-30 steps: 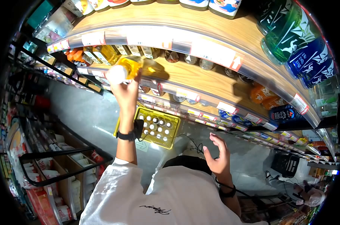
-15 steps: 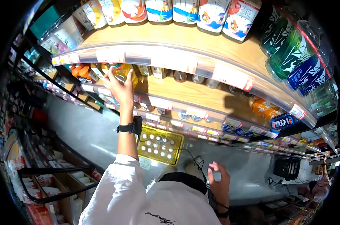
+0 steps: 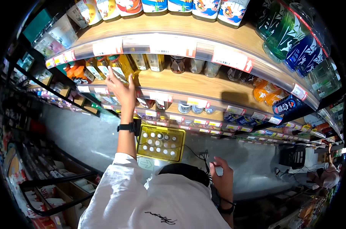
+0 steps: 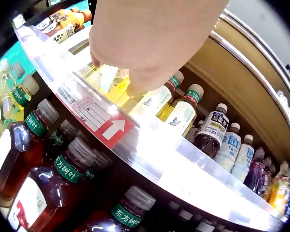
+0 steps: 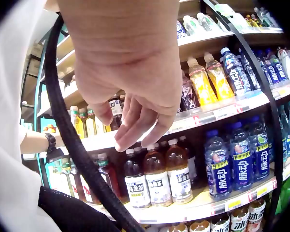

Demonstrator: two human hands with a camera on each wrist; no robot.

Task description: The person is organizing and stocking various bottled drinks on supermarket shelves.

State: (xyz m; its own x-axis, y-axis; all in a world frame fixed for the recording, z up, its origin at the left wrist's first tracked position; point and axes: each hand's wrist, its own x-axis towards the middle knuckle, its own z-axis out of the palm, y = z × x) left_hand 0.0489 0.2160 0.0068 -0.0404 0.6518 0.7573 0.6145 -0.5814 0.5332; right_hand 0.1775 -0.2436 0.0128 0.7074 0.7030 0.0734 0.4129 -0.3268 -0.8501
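My left hand is at the middle shelf, thumb and fingers around the lower front of a yellow drink bottle with a green cap. That bottle stands in a row of similar ones. In the left wrist view, the hand hides much of the bottle, and some of its yellow body shows between thumb and fingers. My right hand hangs in front of my body, its fingers loosely bent and holding nothing. The right wrist view shows this hand before the shelves, apart from the bottles.
A price-label rail runs along the upper shelf's edge, above my left hand. Below on the floor stands a yellow crate with several white-capped bottles. A black basket is at the right, and a rack stands at the left.
The yellow bottle went from in front of the shelf into the row, carried by my left hand. That hand then shifted slightly lower on it. My right hand moved down, then slightly up.
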